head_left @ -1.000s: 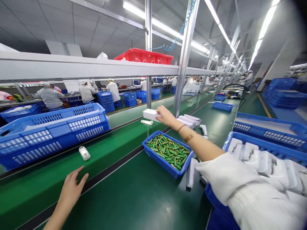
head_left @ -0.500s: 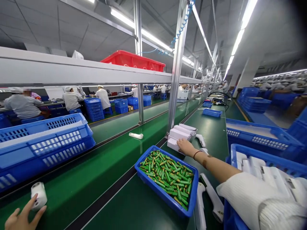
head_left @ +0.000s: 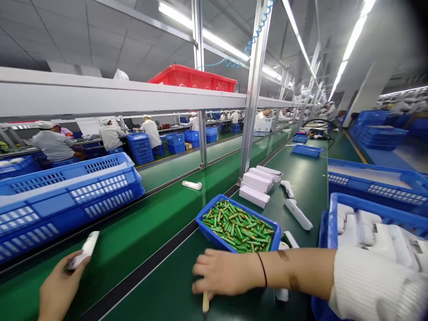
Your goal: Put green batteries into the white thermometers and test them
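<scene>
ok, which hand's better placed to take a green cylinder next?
Right, probably: the right hand is close by the blue tray of green cylinders, though it holds a light-handled tool. The left hand is farther off, with a white part in its fingers.

Long ceiling tubes (head_left: 354, 40) are lighting the hall brightly, their cores washing out to plain white as they are running back into the distance. The light is coming from overhead and looking cool and even. Pale streaks of glare are lying on the green surface (head_left: 310, 165), and the metal post (head_left: 253, 89) is catching bright vertical highlights. Shadows are staying soft, while the near left part of the green belt (head_left: 133, 232) is looking darker. The wide lens is stretching things toward the edges, and the upper right corner is falling into blackness. The far right background is looking smeared, and distant details are turning soft.
</scene>
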`<state>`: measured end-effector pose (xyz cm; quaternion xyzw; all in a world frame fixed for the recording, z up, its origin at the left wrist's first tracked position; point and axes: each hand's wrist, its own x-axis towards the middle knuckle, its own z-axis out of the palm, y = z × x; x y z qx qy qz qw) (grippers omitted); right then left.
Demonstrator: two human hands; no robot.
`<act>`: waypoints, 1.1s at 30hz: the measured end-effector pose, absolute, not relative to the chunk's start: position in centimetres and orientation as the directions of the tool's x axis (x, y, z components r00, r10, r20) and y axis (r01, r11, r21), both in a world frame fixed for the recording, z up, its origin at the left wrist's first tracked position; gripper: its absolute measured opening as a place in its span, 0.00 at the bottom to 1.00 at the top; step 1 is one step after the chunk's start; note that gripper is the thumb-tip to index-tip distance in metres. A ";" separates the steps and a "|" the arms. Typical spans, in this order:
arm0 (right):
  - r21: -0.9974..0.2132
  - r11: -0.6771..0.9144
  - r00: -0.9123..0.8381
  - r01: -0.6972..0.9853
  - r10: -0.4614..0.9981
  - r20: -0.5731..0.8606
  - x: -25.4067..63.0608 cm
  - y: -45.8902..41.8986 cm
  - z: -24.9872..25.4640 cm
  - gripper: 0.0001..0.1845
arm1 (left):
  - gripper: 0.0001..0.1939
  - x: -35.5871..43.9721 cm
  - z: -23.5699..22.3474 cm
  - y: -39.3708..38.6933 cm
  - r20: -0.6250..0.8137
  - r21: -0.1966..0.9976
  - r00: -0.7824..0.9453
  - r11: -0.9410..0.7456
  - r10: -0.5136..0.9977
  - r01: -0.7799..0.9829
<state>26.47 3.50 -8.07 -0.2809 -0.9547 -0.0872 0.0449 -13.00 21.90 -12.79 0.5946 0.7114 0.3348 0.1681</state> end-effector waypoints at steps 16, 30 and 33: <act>-0.008 0.408 -0.401 0.913 0.901 0.168 35.5 8.9 -8.6 0.11 | 0.13 -5.7 0.6 2.5 0.111 0.866 -0.427 -0.298 0.897 -0.402; -0.793 0.477 -0.458 0.380 0.841 0.286 16.8 1.6 2.7 0.14 | 0.13 -3.8 2.2 0.2 0.020 0.456 -0.051 -0.055 0.998 -0.888; -0.848 0.489 -0.469 0.205 0.809 0.353 12.2 -1.8 4.0 0.12 | 0.12 -4.4 2.1 0.3 0.069 0.440 -0.087 -0.109 0.994 -0.891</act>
